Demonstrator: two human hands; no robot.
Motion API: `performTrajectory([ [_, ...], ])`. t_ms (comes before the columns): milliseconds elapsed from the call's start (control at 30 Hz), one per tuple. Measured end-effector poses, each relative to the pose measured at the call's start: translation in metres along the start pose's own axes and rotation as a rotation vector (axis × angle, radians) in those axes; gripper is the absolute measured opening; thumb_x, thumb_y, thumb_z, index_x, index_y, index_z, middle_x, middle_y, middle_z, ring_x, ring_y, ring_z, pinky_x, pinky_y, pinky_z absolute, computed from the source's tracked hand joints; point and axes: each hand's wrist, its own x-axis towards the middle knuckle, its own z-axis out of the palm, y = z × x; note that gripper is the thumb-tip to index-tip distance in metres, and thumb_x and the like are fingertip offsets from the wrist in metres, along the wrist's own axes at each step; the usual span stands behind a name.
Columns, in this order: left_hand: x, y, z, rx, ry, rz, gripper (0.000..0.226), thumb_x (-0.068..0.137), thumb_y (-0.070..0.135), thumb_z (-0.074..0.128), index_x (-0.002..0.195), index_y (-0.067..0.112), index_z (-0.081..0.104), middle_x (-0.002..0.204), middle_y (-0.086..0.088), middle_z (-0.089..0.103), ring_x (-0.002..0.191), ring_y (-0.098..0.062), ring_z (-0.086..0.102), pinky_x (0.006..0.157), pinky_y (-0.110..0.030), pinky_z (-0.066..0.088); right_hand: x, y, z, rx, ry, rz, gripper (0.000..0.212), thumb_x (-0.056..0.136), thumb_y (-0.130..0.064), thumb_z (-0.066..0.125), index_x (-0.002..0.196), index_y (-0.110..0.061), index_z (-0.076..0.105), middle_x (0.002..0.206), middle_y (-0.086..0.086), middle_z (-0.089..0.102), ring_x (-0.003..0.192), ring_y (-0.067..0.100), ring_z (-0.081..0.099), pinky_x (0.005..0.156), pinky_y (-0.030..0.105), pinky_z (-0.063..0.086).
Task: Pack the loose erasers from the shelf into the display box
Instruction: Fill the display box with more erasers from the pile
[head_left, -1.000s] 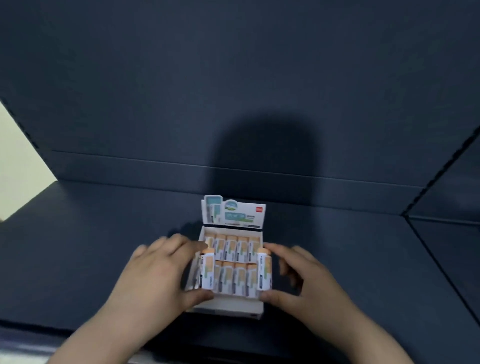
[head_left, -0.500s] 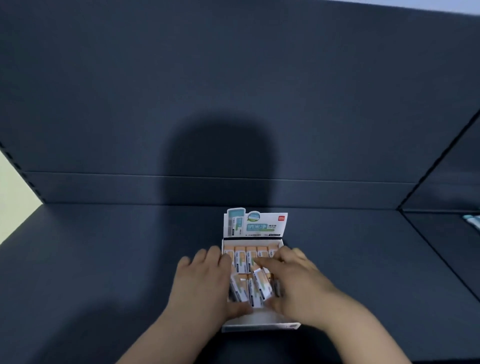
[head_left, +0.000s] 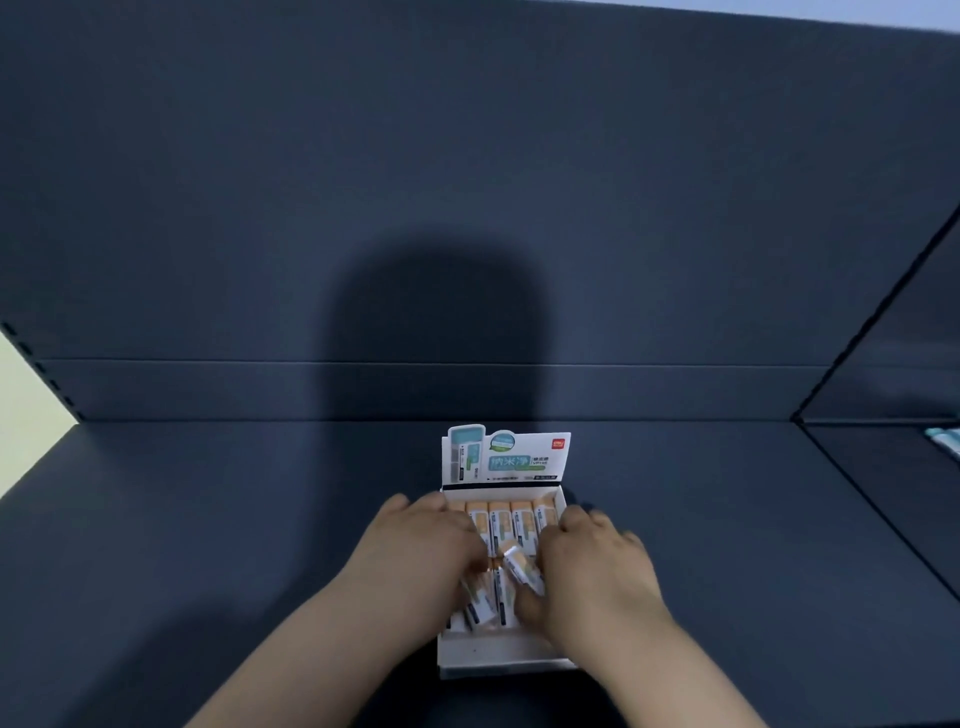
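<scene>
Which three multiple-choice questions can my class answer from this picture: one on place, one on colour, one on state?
1. Where does the box stand?
A. on a white table
B. on the dark shelf
C. on a chair

2. What colour are the tips of the back-row erasers?
A. orange
B. green
C. black

3. How does the middle eraser, by the right hand, lie?
A. flat in its row
B. outside the box
C. tilted

Key:
1 B, the dark shelf surface surrounds the box.
2 A, orange ends show at the back of the box.
3 C, it slants against the straight back row.
</scene>
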Motion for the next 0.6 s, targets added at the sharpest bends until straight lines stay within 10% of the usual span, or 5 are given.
performTrajectory([
  [600, -0.005, 0.011, -0.003, 0.029, -0.072, -0.006, 0.03, 0.082, 0.047, 0.062, 0.108, 0.033, 0.063, 0.107, 0.011, 0.06, 0.106, -0.011, 0.046, 0.086, -0.029, 0.027, -0.018, 0.028, -0.019, 0.097, -0.134, -0.223, 0.025, 0.084, -0.026, 0.062, 0.108, -0.028, 0.065, 0.114, -0.004, 0.053, 0.11, 0.017, 0.047, 0.091, 0.028, 0.035],
])
